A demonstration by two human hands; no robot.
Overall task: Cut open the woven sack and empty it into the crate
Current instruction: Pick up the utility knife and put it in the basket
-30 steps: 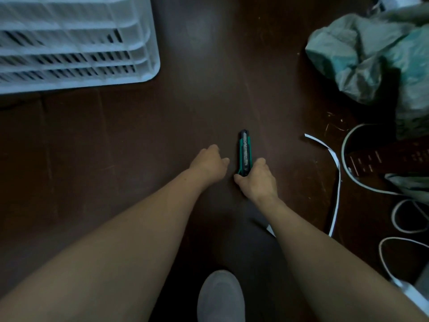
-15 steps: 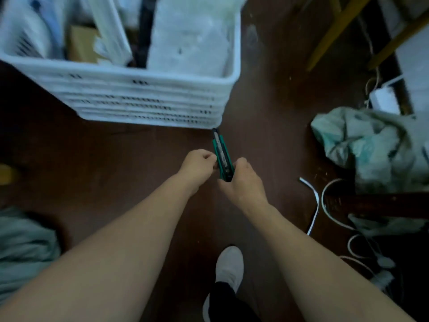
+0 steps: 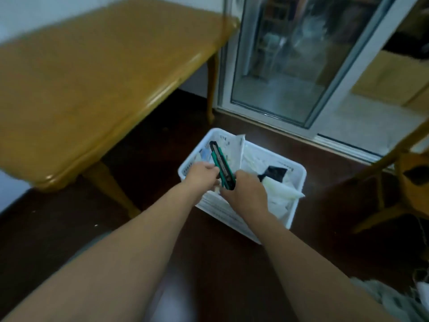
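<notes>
A green and black utility knife (image 3: 221, 165) is held up between both hands, its tip pointing up and to the left. My right hand (image 3: 243, 194) grips its lower end. My left hand (image 3: 201, 174) pinches its middle from the left side. Behind the hands on the dark floor stands the white slotted crate (image 3: 298, 182), filled with white packets and one black packet. A pale green woven sack (image 3: 394, 300) shows only as a crumpled edge at the bottom right corner.
A yellow wooden table (image 3: 92, 73) fills the upper left, one leg (image 3: 109, 189) close to the crate. A glass sliding door (image 3: 290, 61) stands beyond the crate. A yellow wooden chair (image 3: 408, 182) is at the right edge.
The knife has gone from the floor up into both hands. My view has swung upward from the floor to the crate, the table and the door.
</notes>
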